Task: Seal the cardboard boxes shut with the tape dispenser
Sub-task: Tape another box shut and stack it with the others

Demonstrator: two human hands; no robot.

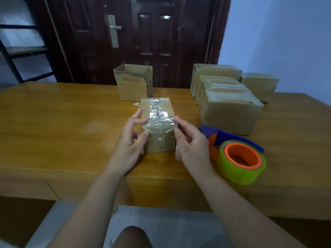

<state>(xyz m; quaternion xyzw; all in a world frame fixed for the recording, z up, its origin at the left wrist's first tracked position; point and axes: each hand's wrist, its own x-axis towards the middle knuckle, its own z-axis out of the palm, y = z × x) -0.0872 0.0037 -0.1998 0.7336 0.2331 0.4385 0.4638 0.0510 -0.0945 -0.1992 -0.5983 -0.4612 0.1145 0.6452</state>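
You are sitting at a wooden table (53, 122) with a small cardboard box (158, 122) standing near its front edge, directly ahead of you. Clear tape (157, 110) is running along the top of the box and folding down over its near face, wrinkled and shiny.

Your left hand (130, 142) is pressing against the box's left side, index finger lying on the top near corner and thumb touching the front face, fingers curled around the box rather than closed into a fist. Your right hand (191, 144) is mirroring it on the right side, index finger on the top corner and thumb pressing the tape edge on the front face; it is gripping the box, not the dispenser.

The tape dispenser (238, 153) is lying on the table just to the right of your right hand, apart from it, with a blue and orange frame and a yellow-green roll on an orange core facing you.

Behind the small box, an open cardboard box (133, 85) is standing with flaps up. To the right, a cluster of taped boxes (229, 101) is sitting close together near the table's far edge. A dark wooden door (152, 33) is filling the background.
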